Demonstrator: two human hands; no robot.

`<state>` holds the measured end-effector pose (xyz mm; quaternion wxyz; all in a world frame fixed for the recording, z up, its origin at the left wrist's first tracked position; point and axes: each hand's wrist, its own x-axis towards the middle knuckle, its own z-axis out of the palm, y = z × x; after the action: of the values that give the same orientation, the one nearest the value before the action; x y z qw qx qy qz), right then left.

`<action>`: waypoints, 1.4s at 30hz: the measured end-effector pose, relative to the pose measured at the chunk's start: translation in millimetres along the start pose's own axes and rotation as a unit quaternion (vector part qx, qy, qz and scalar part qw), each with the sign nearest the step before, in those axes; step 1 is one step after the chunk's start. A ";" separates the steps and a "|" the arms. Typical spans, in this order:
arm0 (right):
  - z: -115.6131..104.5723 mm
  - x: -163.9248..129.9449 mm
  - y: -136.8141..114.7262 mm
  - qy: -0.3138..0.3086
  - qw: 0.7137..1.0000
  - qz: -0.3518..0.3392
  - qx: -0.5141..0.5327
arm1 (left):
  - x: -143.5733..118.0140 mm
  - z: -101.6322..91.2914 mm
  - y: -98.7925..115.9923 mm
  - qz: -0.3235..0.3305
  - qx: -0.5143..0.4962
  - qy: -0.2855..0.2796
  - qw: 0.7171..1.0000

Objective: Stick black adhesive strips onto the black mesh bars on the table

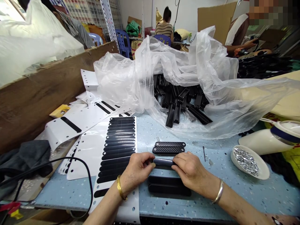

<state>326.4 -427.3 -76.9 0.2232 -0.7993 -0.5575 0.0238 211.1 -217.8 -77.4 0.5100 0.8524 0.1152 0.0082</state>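
Observation:
Both my hands pinch a glossy black adhesive strip point(163, 162), stretched level between them over the blue table. My left hand point(140, 165) is closed on its left end. At the right end, my right hand point(188, 165) is closed with thumb and fingers. Just behind the strip lie two black mesh-patterned pieces point(169, 147) with small silver rivets at their ends. Closer to me, two smooth black bars point(168, 186) rest side by side, partly under my right hand. Left of my hands is a white backing sheet point(134, 203) carrying many black strips.
A clear plastic bag point(173, 59) spills black plastic parts point(175, 103) at the back. On the right are a white bowl point(264, 172) of small silver rivets and a white bottle point(257, 140) on its side. A black cable point(87, 168) loops at left. People sit beyond.

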 end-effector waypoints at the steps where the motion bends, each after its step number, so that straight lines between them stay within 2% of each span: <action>1: 0.0 0.2 -0.4 0.001 1.000 -0.001 -0.001 | 0.1 0.0 0.1 -0.002 0.000 0.000 1.000; 8: -1.2 2.8 -4.3 0.030 0.999 -0.015 -0.004 | 0.8 -0.3 3.6 -0.010 -0.003 -0.001 1.000; 20: 5.4 0.8 -6.2 0.063 0.998 0.008 0.000 | 1.2 -1.3 3.1 0.003 0.019 0.003 1.000; 26: 4.5 1.9 -4.9 0.058 0.997 0.029 0.041 | 0.2 -0.8 0.9 0.016 0.024 0.021 0.999; 29: 4.0 1.9 -3.5 0.053 0.996 0.037 0.054 | -0.2 -1.4 -0.7 0.044 0.012 0.040 0.998; 32: 3.3 2.0 -2.6 0.049 0.996 0.040 0.060 | -0.1 -1.7 -3.1 0.068 0.004 0.034 0.997; 42: 2.1 2.9 -1.8 0.043 0.994 0.051 0.086 | -0.3 -3.2 -3.9 0.090 0.015 0.025 0.995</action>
<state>325.3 -423.4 -77.5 0.3131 -0.8049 -0.5017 0.0483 209.6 -213.3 -79.1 0.4910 0.8665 0.0506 0.0742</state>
